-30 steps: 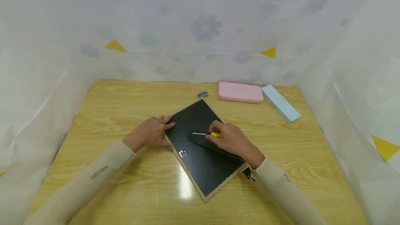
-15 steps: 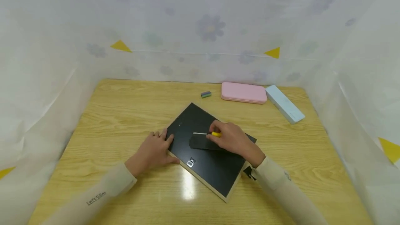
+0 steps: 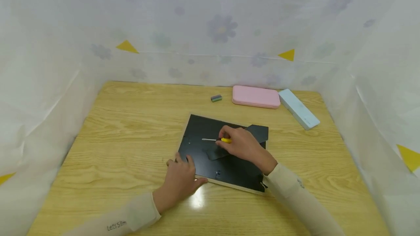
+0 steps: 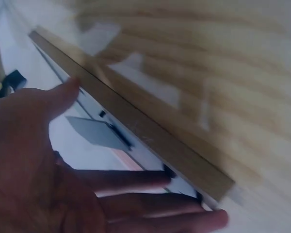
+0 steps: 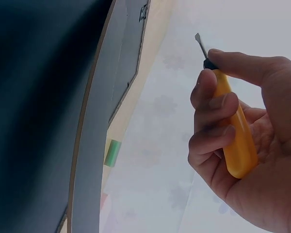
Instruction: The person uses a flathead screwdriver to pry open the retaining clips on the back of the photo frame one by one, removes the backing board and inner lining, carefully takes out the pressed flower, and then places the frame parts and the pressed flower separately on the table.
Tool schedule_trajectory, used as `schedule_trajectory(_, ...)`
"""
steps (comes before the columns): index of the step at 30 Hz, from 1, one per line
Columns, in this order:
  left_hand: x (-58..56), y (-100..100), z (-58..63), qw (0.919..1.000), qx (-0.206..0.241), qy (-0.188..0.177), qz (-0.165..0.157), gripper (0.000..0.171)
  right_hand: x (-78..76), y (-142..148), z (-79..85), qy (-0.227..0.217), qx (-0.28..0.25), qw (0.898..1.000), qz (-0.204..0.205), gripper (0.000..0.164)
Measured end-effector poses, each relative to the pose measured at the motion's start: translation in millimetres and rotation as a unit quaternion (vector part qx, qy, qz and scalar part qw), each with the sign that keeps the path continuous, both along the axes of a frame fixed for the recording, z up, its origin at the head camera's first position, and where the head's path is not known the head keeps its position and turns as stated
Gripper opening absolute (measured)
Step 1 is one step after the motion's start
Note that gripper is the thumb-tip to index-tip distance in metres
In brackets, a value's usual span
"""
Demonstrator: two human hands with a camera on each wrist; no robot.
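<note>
A picture frame lies face down on the table, its black backing (image 3: 203, 126) upward and its pale wooden edge (image 3: 229, 185) along the near side. A black stand leg (image 3: 216, 153) crosses the backing, partly hidden by my right hand (image 3: 244, 146). That hand holds a yellow-handled flathead screwdriver (image 5: 240, 131) above the backing, its blade pointing left in the head view. At the frame's near left corner is my left hand (image 3: 180, 179). Its fingers are spread over the edge and its thumb (image 4: 65, 97) lies against the near side. A small metal hanger (image 3: 218, 174) sits near that side.
Toward the back of the wooden table (image 3: 131, 119) lie a small grey-green block (image 3: 216, 98), a pink case (image 3: 256, 96) and a light blue box (image 3: 298, 108). White flowered sheeting (image 3: 183, 28) walls in the back and both sides.
The picture frame has turned counterclockwise on the table. My left hand has moved nearer and to the right with its corner. My right hand keeps the screwdriver in nearly the same place.
</note>
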State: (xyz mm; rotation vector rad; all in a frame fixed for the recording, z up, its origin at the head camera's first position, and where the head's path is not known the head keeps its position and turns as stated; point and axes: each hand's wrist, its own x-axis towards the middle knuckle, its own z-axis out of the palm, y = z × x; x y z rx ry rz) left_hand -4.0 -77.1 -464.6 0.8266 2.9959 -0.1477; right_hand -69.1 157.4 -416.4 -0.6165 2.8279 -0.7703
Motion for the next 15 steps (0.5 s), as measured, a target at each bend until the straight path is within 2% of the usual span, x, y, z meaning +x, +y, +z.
schedule_trajectory(4, 8.2, 17, 1.8, 0.9997, -0.005, 0.009, 0.021, 0.099, 0.6, -1, -2.1, 0.002, -0.002, 1.000, 0.001, 0.019)
schedule_trajectory(7, 3.8, 15, 5.5, 0.9996, 0.020, 0.005, 0.017, 0.099, 0.5, -2, -3.5, 0.003, -0.002, 1.000, 0.006, 0.019)
schedule_trajectory(9, -9.7, 4, 13.2, 0.9988, 0.043, -0.022, -0.001, 0.101, 0.2, -2, -4.0, 0.003, 0.001, 1.000, 0.005, 0.019)
schedule_trajectory(11, -31.5, -13, 21.9, 0.9948, 0.062, -0.075, -0.032, 0.110, -0.2, -2, -4.4, 0.004, 0.005, 1.000, 0.003, 0.020)
schedule_trajectory(13, -58.5, -29, 27.0, 0.9859, 0.073, -0.136, -0.064, 0.124, -0.5, -2, -5.1, 0.002, 0.008, 1.000, 0.000, 0.019)
schedule_trajectory(15, -82.8, -43, 26.7, 0.9753, 0.071, -0.187, -0.093, 0.136, -0.8, -3, -6.9, -0.001, 0.010, 1.000, 0.005, 0.019)
